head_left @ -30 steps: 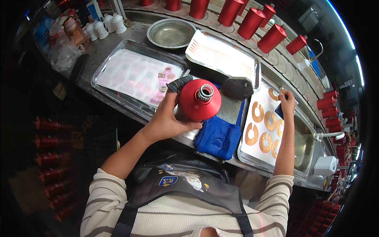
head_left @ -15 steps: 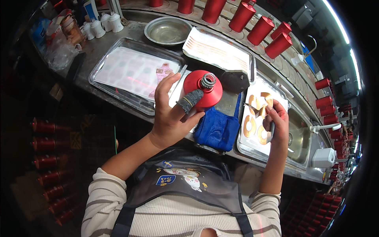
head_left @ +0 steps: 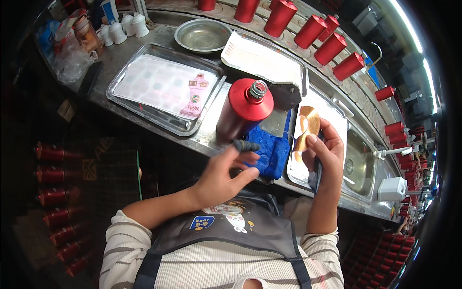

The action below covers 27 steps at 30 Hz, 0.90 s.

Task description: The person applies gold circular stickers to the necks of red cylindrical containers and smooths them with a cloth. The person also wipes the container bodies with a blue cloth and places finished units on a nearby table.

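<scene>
A red bottle point(head_left: 246, 107) with a bare threaded neck stands on the metal counter in front of me, leaning slightly in the picture. My left hand point(head_left: 216, 174), a grey cover on one finger, is below the bottle beside a blue cloth point(head_left: 270, 156). Its fingers are bent but apart, and nothing is in them. Between thumb and fingers, my right hand point(head_left: 331, 148) pinches a curved gold decal point(head_left: 309, 124), raised over a tray with white sheets point(head_left: 332, 114). Something dark and thin shows under that palm; its kind is unclear.
To the left is a metal tray point(head_left: 129, 98) with pink-printed sheets. Behind are a round metal bowl point(head_left: 203, 36) and another sheet-filled tray point(head_left: 262, 60). Red bottles point(head_left: 310, 31) line a conveyor at the back. A sink point(head_left: 358, 164) and white jug point(head_left: 392, 189) are at right.
My left hand has left the bottle and dropped toward the blue cloth. My right hand has lifted a gold decal off the tray. The conveyor's bottles have shifted right.
</scene>
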Each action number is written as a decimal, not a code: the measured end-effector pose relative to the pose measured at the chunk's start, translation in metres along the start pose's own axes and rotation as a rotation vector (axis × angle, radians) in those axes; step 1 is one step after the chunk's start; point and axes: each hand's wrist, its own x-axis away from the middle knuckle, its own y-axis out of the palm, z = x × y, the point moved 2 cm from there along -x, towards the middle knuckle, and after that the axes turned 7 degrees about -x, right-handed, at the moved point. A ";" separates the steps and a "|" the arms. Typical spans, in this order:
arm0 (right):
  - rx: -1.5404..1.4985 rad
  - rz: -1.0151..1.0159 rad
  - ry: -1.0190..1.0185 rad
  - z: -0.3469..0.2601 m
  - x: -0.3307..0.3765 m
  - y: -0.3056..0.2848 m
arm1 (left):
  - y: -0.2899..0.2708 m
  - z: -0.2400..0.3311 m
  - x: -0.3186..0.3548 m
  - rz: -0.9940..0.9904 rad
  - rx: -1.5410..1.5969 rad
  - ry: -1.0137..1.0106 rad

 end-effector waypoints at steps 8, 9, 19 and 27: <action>-0.105 -0.049 0.055 0.004 0.030 0.042 | -0.005 0.012 -0.006 -0.079 0.681 0.080; -0.098 -0.049 0.048 0.008 0.028 0.041 | -0.009 0.012 -0.003 -0.002 0.642 0.106; 0.336 -0.213 -0.598 0.024 -0.045 0.062 | -0.058 0.021 -0.042 0.494 -0.005 0.471; 0.073 -0.160 -0.291 0.048 -0.073 0.063 | -0.076 0.000 -0.052 0.498 0.134 0.398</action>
